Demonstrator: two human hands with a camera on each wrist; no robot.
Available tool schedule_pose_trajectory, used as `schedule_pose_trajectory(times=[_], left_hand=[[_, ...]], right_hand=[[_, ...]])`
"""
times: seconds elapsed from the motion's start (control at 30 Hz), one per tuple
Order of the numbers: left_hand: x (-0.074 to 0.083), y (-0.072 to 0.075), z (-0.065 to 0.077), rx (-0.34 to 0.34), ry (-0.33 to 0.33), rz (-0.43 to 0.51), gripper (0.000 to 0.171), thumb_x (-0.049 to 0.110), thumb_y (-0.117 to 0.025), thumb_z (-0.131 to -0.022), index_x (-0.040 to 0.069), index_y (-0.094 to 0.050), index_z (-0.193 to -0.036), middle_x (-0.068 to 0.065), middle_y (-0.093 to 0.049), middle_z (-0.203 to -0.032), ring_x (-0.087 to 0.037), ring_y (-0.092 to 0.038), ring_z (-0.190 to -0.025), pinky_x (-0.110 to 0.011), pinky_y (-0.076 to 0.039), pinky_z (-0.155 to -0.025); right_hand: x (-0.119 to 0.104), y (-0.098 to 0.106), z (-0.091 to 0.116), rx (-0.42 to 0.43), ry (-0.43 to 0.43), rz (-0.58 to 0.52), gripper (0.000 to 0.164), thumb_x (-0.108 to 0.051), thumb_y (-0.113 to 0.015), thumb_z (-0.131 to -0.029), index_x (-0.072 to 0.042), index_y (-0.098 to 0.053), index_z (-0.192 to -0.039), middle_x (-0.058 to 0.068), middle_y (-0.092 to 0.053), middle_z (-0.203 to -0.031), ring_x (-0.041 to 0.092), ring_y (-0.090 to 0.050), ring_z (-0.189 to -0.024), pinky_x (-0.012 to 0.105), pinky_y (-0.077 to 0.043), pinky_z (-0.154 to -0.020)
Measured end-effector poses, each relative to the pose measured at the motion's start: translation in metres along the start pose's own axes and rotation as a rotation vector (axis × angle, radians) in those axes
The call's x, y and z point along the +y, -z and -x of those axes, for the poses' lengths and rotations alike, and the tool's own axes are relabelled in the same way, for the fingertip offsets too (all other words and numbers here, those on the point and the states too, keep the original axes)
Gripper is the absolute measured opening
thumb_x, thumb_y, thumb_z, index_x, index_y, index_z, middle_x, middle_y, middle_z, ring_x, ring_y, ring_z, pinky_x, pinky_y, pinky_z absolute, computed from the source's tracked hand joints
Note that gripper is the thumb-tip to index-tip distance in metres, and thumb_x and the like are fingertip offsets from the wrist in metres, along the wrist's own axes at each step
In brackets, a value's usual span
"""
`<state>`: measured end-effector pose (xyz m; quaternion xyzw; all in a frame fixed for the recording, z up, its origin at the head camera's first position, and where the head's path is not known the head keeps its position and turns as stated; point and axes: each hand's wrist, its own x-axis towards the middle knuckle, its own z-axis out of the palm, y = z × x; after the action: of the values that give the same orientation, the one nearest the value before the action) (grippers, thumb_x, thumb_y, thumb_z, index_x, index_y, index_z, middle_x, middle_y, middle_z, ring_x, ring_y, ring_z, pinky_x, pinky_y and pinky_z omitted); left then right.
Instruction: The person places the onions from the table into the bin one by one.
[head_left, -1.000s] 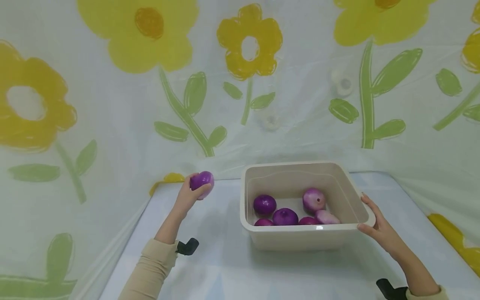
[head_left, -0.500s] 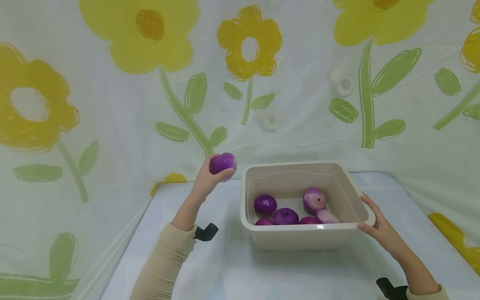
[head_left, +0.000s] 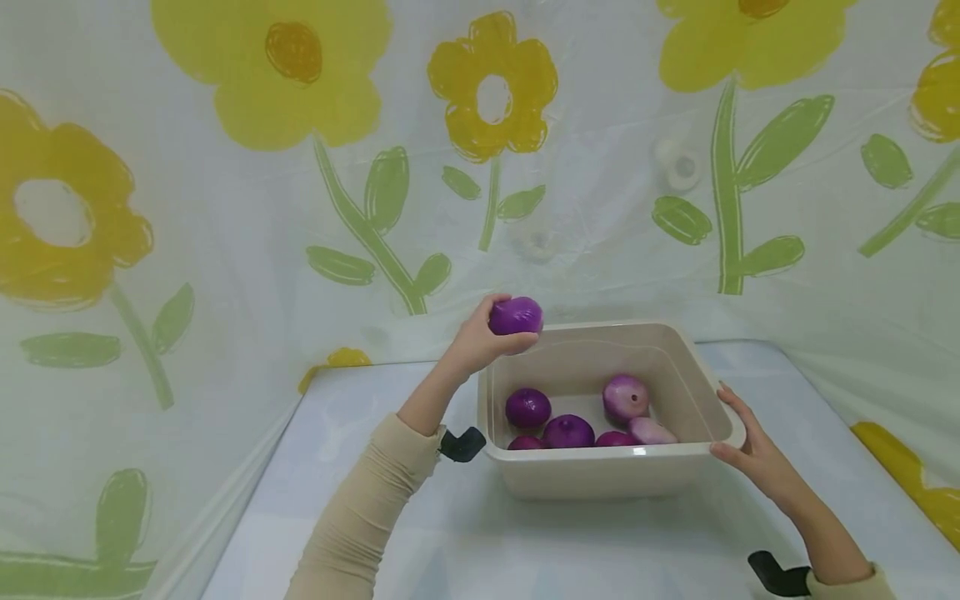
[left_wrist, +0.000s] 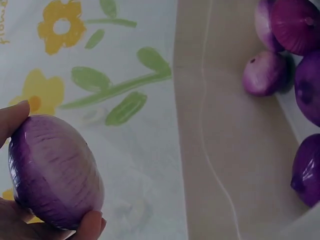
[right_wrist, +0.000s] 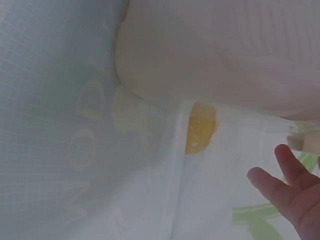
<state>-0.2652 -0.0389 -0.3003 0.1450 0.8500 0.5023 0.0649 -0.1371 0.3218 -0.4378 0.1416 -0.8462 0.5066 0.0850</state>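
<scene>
My left hand (head_left: 476, 340) grips a purple onion (head_left: 517, 317) between thumb and fingers, raised at the tub's back left rim. In the left wrist view the onion (left_wrist: 57, 172) shows a pale, streaked side. Several onions lie in the beige plastic tub (head_left: 600, 475), among them a dark purple onion (head_left: 528, 408) at the left and a paler onion (head_left: 626, 397) at the right. My right hand (head_left: 765, 458) rests against the tub's front right corner, thumb at the front rim and fingers along the side. Two straight fingers (right_wrist: 272, 187) show below the tub in the right wrist view.
A pale cloth (head_left: 420, 533) covers the table under the tub. Behind it hangs a white curtain (head_left: 585, 208) printed with yellow flowers. Dark wrist mounts (head_left: 462, 444) sit on both arms.
My left hand has carried the onion to the right, from over the table's left side up to the tub's back left rim. My right hand stays at the tub's corner.
</scene>
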Motion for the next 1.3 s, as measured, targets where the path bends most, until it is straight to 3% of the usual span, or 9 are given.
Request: schedule_pose_trajectory(times=[0.27,0.4,0.53,0.7,0.9,0.97,1.03,1.13,1.3], left_hand=[[0.008,-0.023,-0.01,-0.08,-0.074,-0.133,0.079,0.03,-0.077,-0.071,0.015,-0.035,-0.136,-0.012,-0.046,-0.132,-0.028,-0.05,-0.115,-0.041,-0.045,-0.093],[0.006,-0.028,-0.012,-0.085,-0.114,-0.184,0.08,0.029,-0.078,-0.07,0.013,-0.035,-0.136,-0.011,-0.046,-0.133,-0.027,-0.049,-0.117,-0.041,-0.043,-0.095],[0.004,-0.027,-0.009,-0.108,-0.119,-0.197,0.084,0.031,-0.077,-0.071,0.014,-0.032,-0.14,-0.012,-0.039,-0.14,-0.029,-0.044,-0.123,-0.042,-0.04,-0.098],[-0.001,-0.021,-0.003,-0.131,-0.141,-0.196,0.087,0.03,-0.077,-0.072,0.012,-0.029,-0.142,-0.011,-0.032,-0.145,-0.034,-0.037,-0.128,-0.042,-0.035,-0.103],[-0.021,-0.007,0.007,-0.115,-0.159,-0.198,0.086,0.03,-0.075,-0.073,0.011,-0.028,-0.142,-0.012,-0.032,-0.145,-0.035,-0.035,-0.129,-0.045,-0.033,-0.104],[-0.032,0.0,0.012,-0.099,-0.181,-0.23,0.085,0.031,-0.075,-0.074,0.01,-0.028,-0.142,-0.011,-0.032,-0.145,-0.033,-0.033,-0.131,-0.047,-0.032,-0.104],[-0.042,0.008,0.019,-0.073,-0.196,-0.27,0.085,0.033,-0.074,-0.075,0.01,-0.028,-0.142,-0.011,-0.031,-0.145,-0.03,-0.031,-0.132,-0.049,-0.03,-0.105],[-0.059,0.02,0.031,-0.026,-0.212,-0.329,0.084,0.037,-0.072,-0.076,0.011,-0.028,-0.142,-0.009,-0.03,-0.146,-0.026,-0.027,-0.135,-0.051,-0.027,-0.106],[-0.085,0.038,0.049,0.04,-0.207,-0.429,0.083,0.043,-0.069,-0.077,0.009,-0.029,-0.142,-0.012,-0.026,-0.148,-0.03,-0.024,-0.136,-0.055,-0.026,-0.105]], right_hand=[[0.002,-0.001,-0.003,-0.006,-0.033,0.019,0.076,-0.002,-0.052,-0.088,-0.021,-0.007,-0.147,-0.02,-0.003,-0.149,-0.012,-0.026,-0.104,0.011,-0.041,-0.072],[0.002,-0.002,-0.004,-0.008,-0.029,0.024,0.076,-0.003,-0.052,-0.088,-0.019,-0.006,-0.147,-0.025,-0.004,-0.146,-0.013,-0.026,-0.104,0.011,-0.041,-0.072],[0.003,-0.002,-0.004,-0.008,-0.014,0.023,0.077,-0.001,-0.052,-0.088,-0.016,-0.006,-0.147,-0.032,-0.007,-0.141,-0.014,-0.027,-0.104,0.011,-0.041,-0.072],[0.004,-0.002,-0.005,-0.011,-0.02,0.024,0.077,-0.001,-0.052,-0.088,-0.018,-0.007,-0.147,-0.029,-0.005,-0.144,-0.014,-0.027,-0.103,0.011,-0.041,-0.072],[0.004,0.0,-0.01,-0.031,-0.018,0.057,0.078,-0.002,-0.053,-0.088,-0.014,-0.005,-0.147,-0.028,-0.005,-0.145,-0.015,-0.025,-0.105,0.011,-0.042,-0.071],[0.002,0.004,-0.013,-0.061,-0.037,0.083,0.078,-0.005,-0.053,-0.089,-0.013,-0.002,-0.147,-0.015,-0.002,-0.151,-0.001,-0.028,-0.116,0.018,-0.046,-0.074],[-0.001,0.009,-0.014,-0.1,-0.068,0.11,0.079,-0.008,-0.054,-0.089,-0.011,0.0,-0.147,0.003,0.001,-0.154,0.019,-0.027,-0.124,0.035,-0.05,-0.08],[-0.006,0.018,-0.017,-0.165,-0.096,0.146,0.08,-0.012,-0.053,-0.09,-0.006,0.004,-0.146,0.028,-0.001,-0.148,0.05,-0.025,-0.117,0.063,-0.041,-0.081],[-0.009,0.039,-0.023,-0.205,-0.087,0.19,0.078,-0.012,-0.051,-0.091,0.0,0.005,-0.144,0.038,-0.005,-0.142,0.06,-0.025,-0.114,0.075,-0.026,-0.079]])
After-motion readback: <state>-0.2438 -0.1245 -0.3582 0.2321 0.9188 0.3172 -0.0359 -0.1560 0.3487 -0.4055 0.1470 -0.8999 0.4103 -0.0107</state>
